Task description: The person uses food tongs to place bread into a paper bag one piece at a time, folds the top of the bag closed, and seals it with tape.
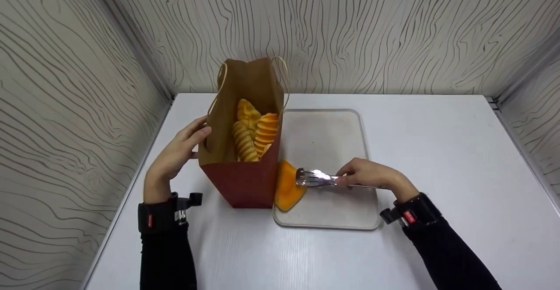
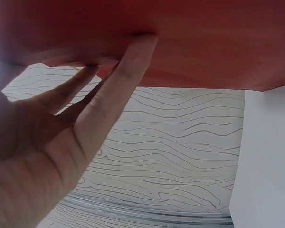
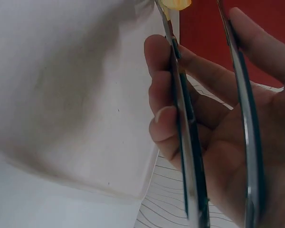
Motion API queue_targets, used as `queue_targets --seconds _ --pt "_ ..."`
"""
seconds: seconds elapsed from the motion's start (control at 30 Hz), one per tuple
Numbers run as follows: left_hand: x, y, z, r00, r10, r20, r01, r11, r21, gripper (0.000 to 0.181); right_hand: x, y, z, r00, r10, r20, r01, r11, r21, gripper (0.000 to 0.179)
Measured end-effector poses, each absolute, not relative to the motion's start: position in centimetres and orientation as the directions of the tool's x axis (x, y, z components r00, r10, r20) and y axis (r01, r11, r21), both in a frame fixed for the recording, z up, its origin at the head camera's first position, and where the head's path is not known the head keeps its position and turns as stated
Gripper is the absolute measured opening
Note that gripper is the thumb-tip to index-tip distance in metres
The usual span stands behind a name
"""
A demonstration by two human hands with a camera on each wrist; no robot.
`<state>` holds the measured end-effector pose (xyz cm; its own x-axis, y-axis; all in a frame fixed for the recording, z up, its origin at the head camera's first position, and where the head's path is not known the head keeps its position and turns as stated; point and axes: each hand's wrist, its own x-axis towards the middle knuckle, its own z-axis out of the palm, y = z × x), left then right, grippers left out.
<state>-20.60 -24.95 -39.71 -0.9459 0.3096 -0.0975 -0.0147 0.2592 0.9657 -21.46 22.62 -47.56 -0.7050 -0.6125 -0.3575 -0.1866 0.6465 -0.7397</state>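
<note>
My left hand (image 1: 175, 150) rests against the left side of a red paper bag (image 1: 249, 185); in the left wrist view its fairly straight fingers (image 2: 116, 90) touch the bag's outside. The bag stands upright with its top open, several bread pieces (image 1: 247, 139) inside, golden and orange. My right hand (image 1: 367, 172) holds metal tongs (image 1: 319, 178), their arms apart in the right wrist view, fingers curled round one arm. The tongs' head is at the right edge of a flat orange bread-like piece (image 1: 288, 189), which lies on the tray's left edge beside the bag. Whether they grip it I cannot tell.
A pale rectangular tray (image 1: 323, 137) lies on the white table (image 1: 446, 150), right of the bag. Rope handles (image 1: 286, 78) rise from the bag's top. Wood-grain patterned walls (image 1: 332, 32) stand behind and to the sides.
</note>
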Motion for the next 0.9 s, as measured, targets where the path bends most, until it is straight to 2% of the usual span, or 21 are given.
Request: queue_targets --seconds 0.17,0.43,0.9 --pt "-20.6 -24.9 -39.7 -0.945 0.313 -0.095 -0.014 0.253 0.967 0.070 -22.0 22.5 -47.6 -0.696 -0.623 -0.356 -0.198 0.644 -0.739 0.031" --pt "-20.6 -24.9 -39.8 -0.945 0.312 -0.095 -0.016 0.248 0.969 0.070 -22.2 22.2 -48.3 -0.695 -0.617 -0.369 -0.132 0.615 -0.778 0.033" --pt "-20.7 -25.0 -40.0 -0.947 0.305 -0.105 -0.028 0.247 0.969 0.071 -21.4 20.7 -48.8 -0.819 -0.511 -0.261 -0.165 0.646 -0.746 0.022"
